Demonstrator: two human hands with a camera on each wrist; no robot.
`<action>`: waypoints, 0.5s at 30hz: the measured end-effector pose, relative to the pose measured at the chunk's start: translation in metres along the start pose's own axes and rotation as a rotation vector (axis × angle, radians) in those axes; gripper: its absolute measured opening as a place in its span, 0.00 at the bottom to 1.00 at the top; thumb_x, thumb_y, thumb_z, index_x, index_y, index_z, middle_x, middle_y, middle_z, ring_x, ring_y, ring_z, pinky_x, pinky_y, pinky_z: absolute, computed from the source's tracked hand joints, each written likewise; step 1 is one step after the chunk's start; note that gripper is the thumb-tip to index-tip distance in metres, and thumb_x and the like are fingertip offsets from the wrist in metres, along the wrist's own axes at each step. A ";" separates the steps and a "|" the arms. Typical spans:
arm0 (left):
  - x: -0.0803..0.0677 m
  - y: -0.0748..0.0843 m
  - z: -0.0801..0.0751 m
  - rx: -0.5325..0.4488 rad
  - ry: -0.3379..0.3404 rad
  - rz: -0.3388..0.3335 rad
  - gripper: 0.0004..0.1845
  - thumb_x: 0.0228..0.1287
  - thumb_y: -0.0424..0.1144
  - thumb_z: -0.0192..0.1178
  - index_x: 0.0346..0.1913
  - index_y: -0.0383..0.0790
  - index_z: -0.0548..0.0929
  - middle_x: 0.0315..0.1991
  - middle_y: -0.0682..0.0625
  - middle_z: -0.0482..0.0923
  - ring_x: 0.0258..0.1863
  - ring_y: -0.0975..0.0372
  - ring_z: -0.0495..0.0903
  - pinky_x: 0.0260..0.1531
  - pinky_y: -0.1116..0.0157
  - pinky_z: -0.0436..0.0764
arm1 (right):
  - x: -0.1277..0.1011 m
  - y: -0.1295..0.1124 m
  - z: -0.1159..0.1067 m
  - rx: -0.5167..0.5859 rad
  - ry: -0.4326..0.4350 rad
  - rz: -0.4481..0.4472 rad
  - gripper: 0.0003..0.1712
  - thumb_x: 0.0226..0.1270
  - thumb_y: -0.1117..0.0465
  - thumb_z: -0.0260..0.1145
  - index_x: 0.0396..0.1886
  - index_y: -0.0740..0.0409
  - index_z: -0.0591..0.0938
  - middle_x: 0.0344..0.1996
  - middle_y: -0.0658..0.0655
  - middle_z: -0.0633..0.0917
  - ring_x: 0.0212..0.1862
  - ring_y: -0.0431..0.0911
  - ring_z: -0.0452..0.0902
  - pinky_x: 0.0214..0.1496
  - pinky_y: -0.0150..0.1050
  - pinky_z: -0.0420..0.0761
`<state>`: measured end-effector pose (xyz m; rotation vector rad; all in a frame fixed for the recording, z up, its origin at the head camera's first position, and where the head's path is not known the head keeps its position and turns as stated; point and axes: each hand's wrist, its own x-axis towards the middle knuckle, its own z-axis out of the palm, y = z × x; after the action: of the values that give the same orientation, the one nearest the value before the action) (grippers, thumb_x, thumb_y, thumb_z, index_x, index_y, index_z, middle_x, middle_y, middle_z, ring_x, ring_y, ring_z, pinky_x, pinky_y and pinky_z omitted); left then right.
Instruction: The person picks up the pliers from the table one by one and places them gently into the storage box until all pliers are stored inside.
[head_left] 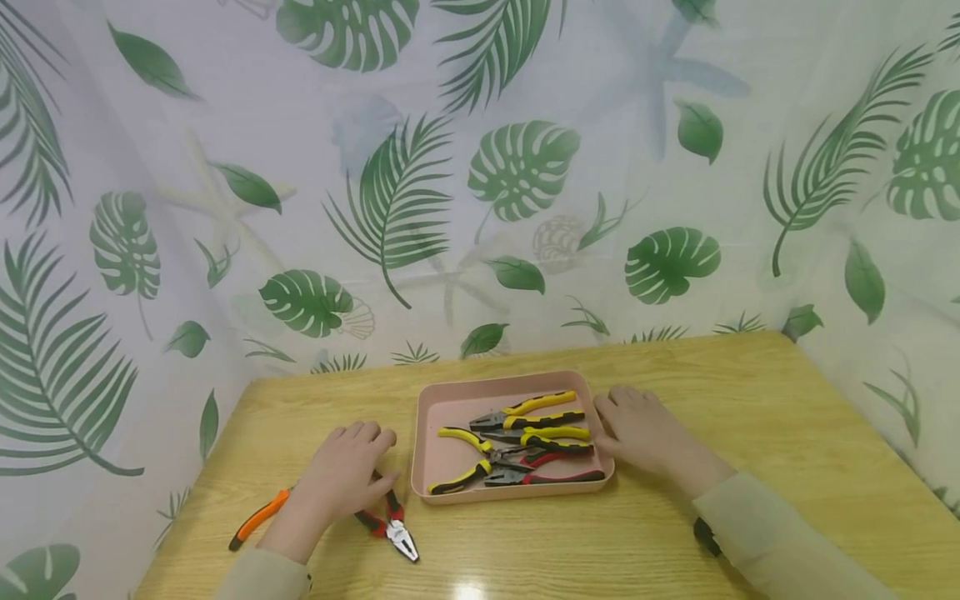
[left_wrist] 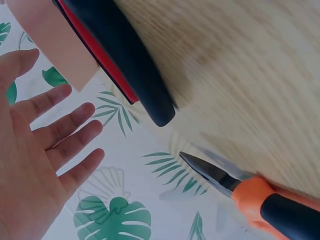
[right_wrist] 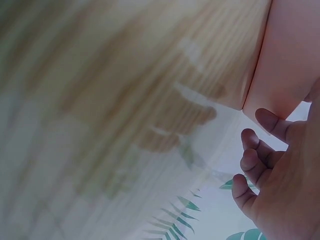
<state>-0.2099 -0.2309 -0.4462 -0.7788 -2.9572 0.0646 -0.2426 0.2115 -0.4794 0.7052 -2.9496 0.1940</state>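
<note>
A pink tray (head_left: 450,404) sits mid-table and holds several pliers (head_left: 525,437) with yellow-black and red-black handles. My left hand (head_left: 343,473) lies flat to the left of the tray, over the handles of red-black pliers (head_left: 392,523). Its fingers (left_wrist: 60,127) are spread straight and hold nothing. Orange-handled pliers (head_left: 258,517) lie just left of that hand, and their pointed nose (left_wrist: 207,170) shows in the left wrist view. My right hand (head_left: 642,429) rests on the table against the tray's right edge, its fingers (right_wrist: 255,160) loosely curled and empty.
The wooden table (head_left: 750,417) is closed in at the back and both sides by a white leaf-printed curtain (head_left: 525,167). The tray's corner (right_wrist: 287,60) shows in the right wrist view beside bare tabletop (right_wrist: 125,75).
</note>
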 end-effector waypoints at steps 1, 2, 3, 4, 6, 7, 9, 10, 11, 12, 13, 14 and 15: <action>-0.001 0.000 0.000 -0.001 0.000 0.000 0.21 0.68 0.51 0.70 0.56 0.43 0.81 0.45 0.48 0.79 0.48 0.53 0.78 0.51 0.51 0.78 | 0.000 0.000 0.000 -0.001 -0.002 0.002 0.12 0.71 0.48 0.65 0.38 0.50 0.75 0.34 0.51 0.72 0.40 0.47 0.67 0.42 0.45 0.66; -0.002 -0.001 0.001 -0.002 0.001 -0.001 0.21 0.68 0.51 0.70 0.56 0.43 0.81 0.45 0.48 0.79 0.47 0.53 0.78 0.51 0.52 0.78 | 0.000 0.000 0.001 -0.002 -0.004 0.003 0.12 0.71 0.48 0.65 0.38 0.49 0.75 0.34 0.51 0.72 0.40 0.47 0.67 0.42 0.45 0.66; -0.002 -0.001 0.001 -0.004 0.001 -0.001 0.20 0.68 0.50 0.70 0.55 0.43 0.81 0.44 0.49 0.79 0.47 0.53 0.78 0.51 0.52 0.78 | 0.000 0.001 0.001 -0.001 -0.008 0.006 0.12 0.71 0.48 0.65 0.38 0.49 0.75 0.34 0.51 0.72 0.40 0.47 0.67 0.42 0.45 0.66; -0.003 -0.001 0.001 -0.008 0.002 -0.002 0.20 0.68 0.50 0.70 0.55 0.43 0.81 0.44 0.48 0.79 0.46 0.53 0.77 0.50 0.52 0.77 | 0.000 0.001 0.002 0.000 -0.011 0.008 0.12 0.71 0.48 0.65 0.38 0.49 0.75 0.34 0.51 0.72 0.40 0.47 0.67 0.42 0.45 0.66; -0.005 -0.002 0.002 -0.014 0.004 -0.002 0.19 0.68 0.49 0.70 0.54 0.43 0.81 0.43 0.48 0.79 0.46 0.53 0.77 0.50 0.52 0.78 | 0.001 0.002 0.003 0.003 -0.015 0.011 0.12 0.71 0.48 0.65 0.38 0.49 0.75 0.34 0.51 0.72 0.40 0.47 0.67 0.42 0.46 0.66; -0.006 -0.003 0.003 -0.018 0.004 -0.003 0.19 0.68 0.49 0.70 0.54 0.43 0.81 0.43 0.49 0.79 0.46 0.53 0.77 0.50 0.52 0.78 | 0.001 0.002 0.003 0.002 -0.015 0.010 0.12 0.71 0.48 0.65 0.39 0.49 0.75 0.34 0.51 0.72 0.40 0.48 0.67 0.42 0.46 0.66; -0.008 -0.004 0.004 -0.020 0.002 -0.006 0.19 0.68 0.50 0.70 0.53 0.43 0.81 0.43 0.49 0.79 0.46 0.53 0.78 0.50 0.51 0.78 | 0.001 0.003 0.004 -0.001 -0.015 0.007 0.12 0.71 0.48 0.65 0.39 0.50 0.75 0.34 0.51 0.72 0.40 0.48 0.68 0.42 0.46 0.66; -0.008 -0.005 0.004 -0.023 0.000 -0.008 0.19 0.68 0.50 0.70 0.53 0.43 0.81 0.43 0.49 0.79 0.46 0.53 0.78 0.50 0.51 0.78 | 0.001 0.003 0.004 -0.003 -0.011 0.002 0.12 0.71 0.48 0.65 0.39 0.50 0.75 0.35 0.52 0.72 0.40 0.48 0.68 0.42 0.47 0.67; -0.009 -0.006 0.005 -0.024 -0.002 -0.010 0.19 0.68 0.50 0.70 0.53 0.43 0.81 0.44 0.49 0.79 0.47 0.53 0.78 0.50 0.51 0.78 | 0.001 0.003 0.005 -0.004 -0.010 0.000 0.12 0.71 0.48 0.65 0.39 0.50 0.75 0.35 0.52 0.73 0.40 0.48 0.68 0.42 0.47 0.67; -0.009 -0.006 0.005 -0.027 -0.005 -0.015 0.19 0.68 0.50 0.71 0.53 0.43 0.82 0.44 0.49 0.79 0.47 0.53 0.78 0.50 0.51 0.78 | 0.002 0.004 0.005 -0.006 -0.010 -0.001 0.12 0.71 0.48 0.65 0.39 0.50 0.75 0.35 0.52 0.73 0.40 0.48 0.68 0.42 0.47 0.67; -0.010 -0.007 0.005 -0.030 -0.008 -0.018 0.19 0.68 0.50 0.71 0.53 0.43 0.82 0.44 0.49 0.79 0.47 0.53 0.78 0.50 0.51 0.78 | 0.002 0.004 0.005 -0.006 -0.010 -0.001 0.12 0.70 0.48 0.65 0.39 0.50 0.75 0.35 0.52 0.73 0.40 0.48 0.69 0.42 0.47 0.67; -0.010 -0.008 0.006 -0.030 -0.010 -0.022 0.20 0.68 0.51 0.71 0.53 0.43 0.82 0.45 0.49 0.79 0.48 0.53 0.78 0.51 0.51 0.78 | 0.002 0.003 0.004 -0.005 -0.011 -0.001 0.12 0.70 0.48 0.65 0.39 0.50 0.75 0.35 0.52 0.73 0.40 0.48 0.69 0.42 0.47 0.68; -0.011 -0.008 0.006 -0.029 -0.014 -0.024 0.20 0.67 0.51 0.71 0.54 0.43 0.82 0.45 0.49 0.80 0.48 0.53 0.78 0.51 0.51 0.78 | 0.002 0.003 0.004 -0.005 -0.011 0.000 0.12 0.70 0.48 0.65 0.39 0.50 0.76 0.35 0.52 0.73 0.40 0.49 0.69 0.42 0.47 0.68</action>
<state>-0.2053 -0.2437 -0.4528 -0.7488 -2.9861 0.0254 -0.2462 0.2129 -0.4833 0.7077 -2.9594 0.1834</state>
